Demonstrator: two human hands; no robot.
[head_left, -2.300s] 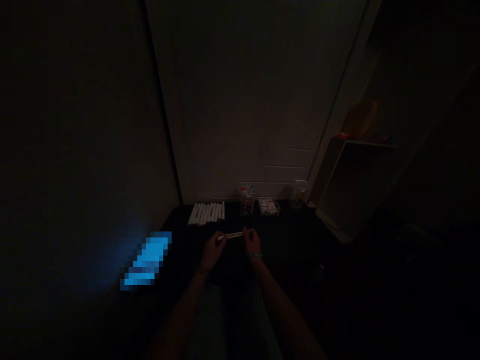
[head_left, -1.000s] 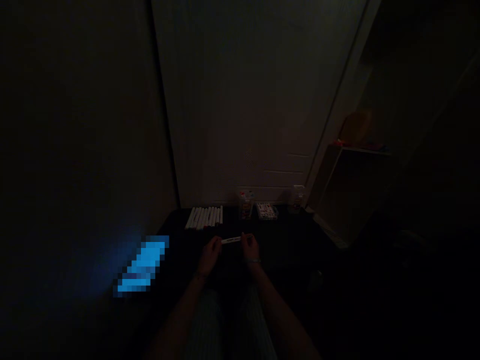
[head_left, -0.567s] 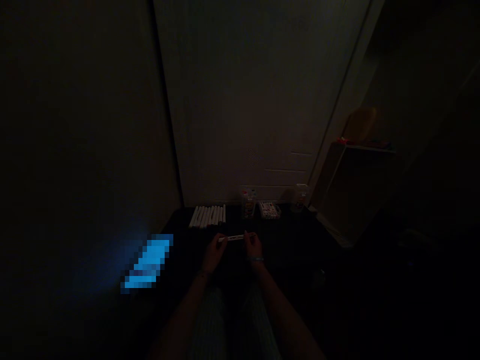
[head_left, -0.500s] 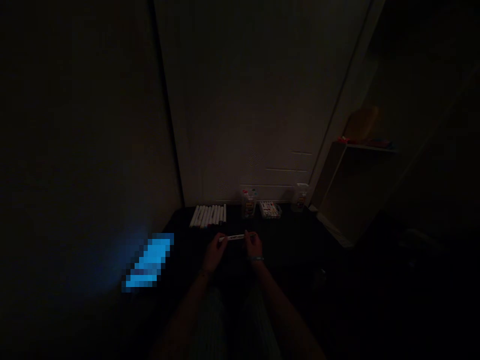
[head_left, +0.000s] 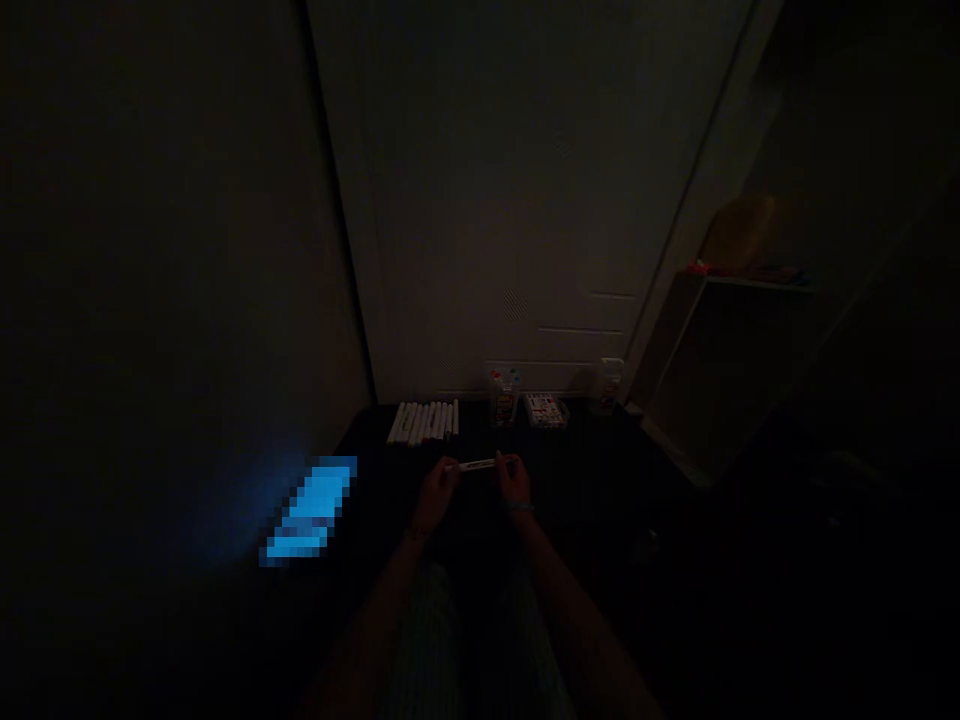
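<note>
Held level between both hands is a white marker with dark print on its side. My left hand pinches its left end. On its right end, the fingers of my right hand are closed. Beyond my left hand a row of several white markers lies side by side on the dark table. Behind my right hand stands a clear container with markers in it, and beside it a clear case of markers rests on its side.
Another clear container stands at the table's back right. A bright, pixelated blue screen lies at the left. A pale panel rises behind the table. To the right is a shelf unit with things on top. The room is very dark.
The whole view has shifted slightly, so things appear a little higher and further right. Both hands keep hold of the marker in nearly the same pose.
</note>
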